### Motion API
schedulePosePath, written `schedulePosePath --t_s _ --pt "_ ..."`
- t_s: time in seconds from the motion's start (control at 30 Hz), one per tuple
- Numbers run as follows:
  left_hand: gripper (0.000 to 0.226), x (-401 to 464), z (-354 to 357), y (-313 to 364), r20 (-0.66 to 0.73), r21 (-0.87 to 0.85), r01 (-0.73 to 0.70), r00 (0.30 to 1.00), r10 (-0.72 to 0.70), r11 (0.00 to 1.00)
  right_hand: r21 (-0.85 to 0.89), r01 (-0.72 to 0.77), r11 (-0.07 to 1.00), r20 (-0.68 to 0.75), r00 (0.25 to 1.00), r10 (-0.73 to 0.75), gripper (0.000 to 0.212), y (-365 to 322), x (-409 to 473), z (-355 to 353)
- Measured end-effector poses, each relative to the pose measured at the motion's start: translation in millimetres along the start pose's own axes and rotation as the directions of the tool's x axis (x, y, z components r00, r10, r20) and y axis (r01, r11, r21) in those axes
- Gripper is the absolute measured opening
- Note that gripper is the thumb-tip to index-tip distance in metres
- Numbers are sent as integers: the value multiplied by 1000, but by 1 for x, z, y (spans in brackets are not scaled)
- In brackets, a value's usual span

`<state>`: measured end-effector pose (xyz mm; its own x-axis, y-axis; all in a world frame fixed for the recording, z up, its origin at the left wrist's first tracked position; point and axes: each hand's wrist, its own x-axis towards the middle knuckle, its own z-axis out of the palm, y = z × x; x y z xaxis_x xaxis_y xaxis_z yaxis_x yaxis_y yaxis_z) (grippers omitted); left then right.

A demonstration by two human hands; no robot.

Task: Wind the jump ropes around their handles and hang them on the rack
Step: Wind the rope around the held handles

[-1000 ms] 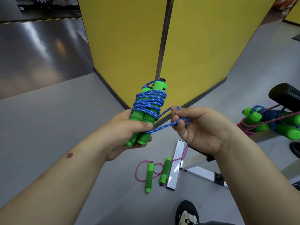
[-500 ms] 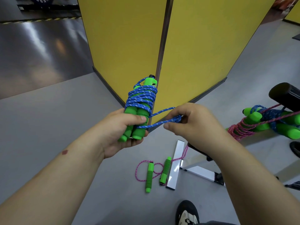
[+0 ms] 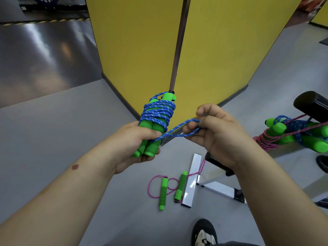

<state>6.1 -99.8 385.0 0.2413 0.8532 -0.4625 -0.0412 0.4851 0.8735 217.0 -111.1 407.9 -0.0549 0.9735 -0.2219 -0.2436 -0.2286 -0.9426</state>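
We see our left hand [image 3: 134, 141] gripping two green handles [image 3: 150, 139] wound with blue rope [image 3: 158, 110]. Our right hand [image 3: 218, 134] pinches the rope's loose loop. On the floor [image 3: 53, 139] lies a pink rope [image 3: 170, 185]; wound ropes [image 3: 291, 134] hang on the rack [image 3: 310, 103] at right.

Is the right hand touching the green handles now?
Apart. In the head view the right hand pinches only the blue rope; floor shows between it and the green handles.
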Motion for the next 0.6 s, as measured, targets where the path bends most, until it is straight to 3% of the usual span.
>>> schedulePosePath --t_s 0.17,0.37,0.6 --pt "14 -1 0 0 48 -56 71 997 -69 996 -75 69 995 7 998 -68 43 -2 1 -6" --pt "18 -2 3 -2 73 -33 82 994 -80 996 312 -62 948 246 969 -18 29 -13 -7 -8" --pt "48 -3 12 2 193 -113 27 981 -5 993 307 9 952 -79 997 16 29 -12 -5 -6"
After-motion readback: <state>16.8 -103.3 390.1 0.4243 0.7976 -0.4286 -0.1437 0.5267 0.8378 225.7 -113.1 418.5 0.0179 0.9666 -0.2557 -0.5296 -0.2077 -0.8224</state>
